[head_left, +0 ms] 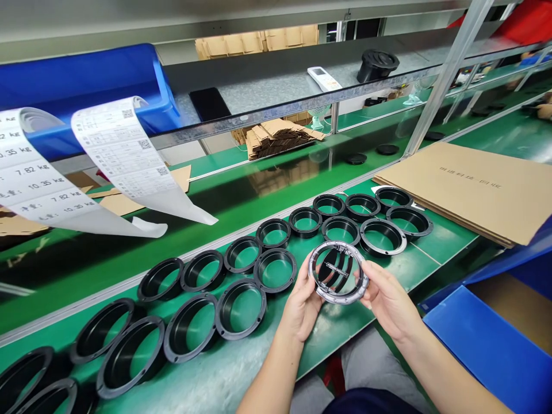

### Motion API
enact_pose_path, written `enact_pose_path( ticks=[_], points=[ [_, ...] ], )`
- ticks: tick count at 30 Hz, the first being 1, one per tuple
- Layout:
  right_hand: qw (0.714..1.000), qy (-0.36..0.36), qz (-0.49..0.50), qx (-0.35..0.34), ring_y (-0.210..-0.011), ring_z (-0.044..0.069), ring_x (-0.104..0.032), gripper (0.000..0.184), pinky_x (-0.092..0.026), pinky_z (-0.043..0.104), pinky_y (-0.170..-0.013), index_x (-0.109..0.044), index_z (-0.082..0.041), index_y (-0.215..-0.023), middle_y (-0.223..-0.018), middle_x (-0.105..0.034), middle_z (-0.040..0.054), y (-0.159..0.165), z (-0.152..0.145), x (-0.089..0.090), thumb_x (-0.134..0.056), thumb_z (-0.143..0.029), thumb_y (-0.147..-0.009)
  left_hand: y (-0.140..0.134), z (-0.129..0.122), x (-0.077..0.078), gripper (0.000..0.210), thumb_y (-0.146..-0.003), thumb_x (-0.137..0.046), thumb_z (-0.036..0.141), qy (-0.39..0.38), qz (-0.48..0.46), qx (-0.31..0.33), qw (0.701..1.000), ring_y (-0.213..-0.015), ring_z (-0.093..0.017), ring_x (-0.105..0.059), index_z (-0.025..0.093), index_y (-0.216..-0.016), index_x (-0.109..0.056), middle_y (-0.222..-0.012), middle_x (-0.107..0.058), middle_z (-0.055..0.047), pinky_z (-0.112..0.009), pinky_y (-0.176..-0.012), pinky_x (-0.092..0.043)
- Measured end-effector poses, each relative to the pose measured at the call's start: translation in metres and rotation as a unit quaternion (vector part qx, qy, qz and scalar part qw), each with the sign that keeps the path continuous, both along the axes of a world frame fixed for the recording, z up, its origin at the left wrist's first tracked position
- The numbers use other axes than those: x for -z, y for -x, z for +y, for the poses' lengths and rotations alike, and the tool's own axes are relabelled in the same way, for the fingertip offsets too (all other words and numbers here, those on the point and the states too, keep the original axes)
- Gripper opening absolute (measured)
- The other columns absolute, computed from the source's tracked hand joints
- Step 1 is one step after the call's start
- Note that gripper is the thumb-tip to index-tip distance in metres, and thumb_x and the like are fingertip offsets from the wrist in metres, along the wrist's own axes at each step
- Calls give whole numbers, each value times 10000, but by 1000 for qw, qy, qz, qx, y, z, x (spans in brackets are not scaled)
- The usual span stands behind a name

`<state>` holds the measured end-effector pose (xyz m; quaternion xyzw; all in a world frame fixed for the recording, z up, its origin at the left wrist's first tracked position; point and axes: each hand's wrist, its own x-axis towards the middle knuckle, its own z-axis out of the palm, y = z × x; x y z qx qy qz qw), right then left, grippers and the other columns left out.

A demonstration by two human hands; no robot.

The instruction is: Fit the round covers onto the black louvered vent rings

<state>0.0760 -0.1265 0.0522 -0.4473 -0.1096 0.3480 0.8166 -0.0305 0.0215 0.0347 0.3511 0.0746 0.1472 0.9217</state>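
Observation:
Between my two hands I see a round black plastic vent part, a flanged ring with curved slats and a crossbar inside. My left hand grips its left rim, and my right hand pinches its right rim. It is held above the green table, tilted toward me. Behind and to the left of it stand several black flanged rings in two rough rows, with the green surface showing through their open middles. One ring sits just behind my right hand.
Flat cardboard sheets lie at the right, above a blue bin. Label strips hang from a blue tray at the left. A phone, a white remote and a black round part rest on the shelf.

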Motion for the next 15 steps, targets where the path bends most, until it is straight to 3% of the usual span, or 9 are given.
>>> enact_pose_path(
  ticks=[9,15],
  points=[
    [1000,-4,-11,-11,-560,81,-419,370,-397,135,-437,-659,-148,-837,-781,-518,22,-2,-1,3,-795,-479,-931,1,-1,-2,460,-1012,-613,272,12,-9,-1,1000,-1348,-290,-447,330,-1449,-483,-1455,-500,-34,-400,-1080,-437],
    [1000,7,-10,-5,-580,85,-421,327,-395,140,-445,-673,-164,-868,-867,-551,29,-4,-1,10,-786,-463,-939,1,0,1,481,-993,-652,273,18,-30,3,999,-1354,-308,-434,348,-1441,-494,-1431,-514,-46,-470,-1140,-374]
  ],
)
